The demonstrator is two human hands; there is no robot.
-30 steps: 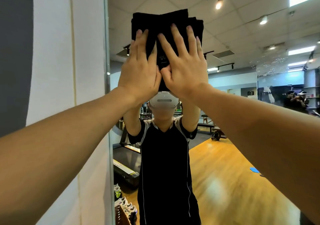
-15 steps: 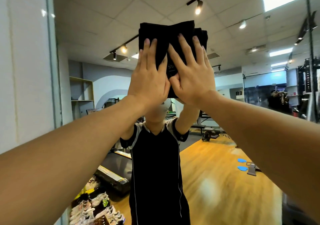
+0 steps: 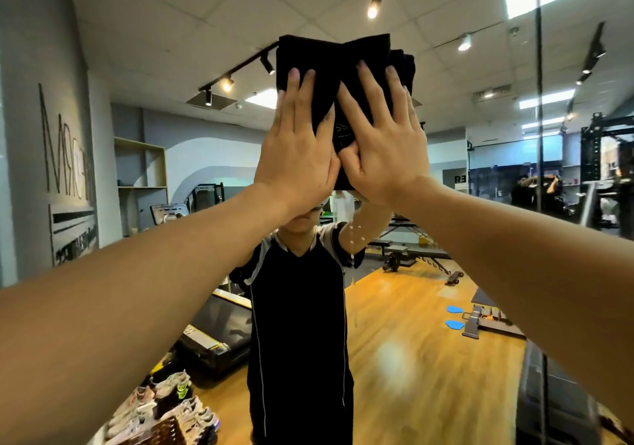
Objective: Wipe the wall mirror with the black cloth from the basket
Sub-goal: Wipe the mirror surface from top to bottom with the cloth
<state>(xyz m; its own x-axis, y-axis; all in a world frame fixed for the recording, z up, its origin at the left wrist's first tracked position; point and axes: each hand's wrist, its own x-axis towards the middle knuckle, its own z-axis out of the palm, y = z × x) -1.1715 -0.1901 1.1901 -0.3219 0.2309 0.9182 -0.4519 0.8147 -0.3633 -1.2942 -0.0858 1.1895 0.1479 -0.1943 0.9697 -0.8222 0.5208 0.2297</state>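
A gym — treadmill (image 3: 219,328), weight bench (image 3: 404,235), squat rack (image 3: 603,170) — reflected.

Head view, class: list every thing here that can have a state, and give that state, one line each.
black cloth: folded, pressed flat on the glass.
left hand: flat, fingers spread, on the cloth.
right hand: flat, fingers spread, on the cloth.
wall mirror: upright, droplets showing below the hands.
track spotlights: lit, seen in the reflection.
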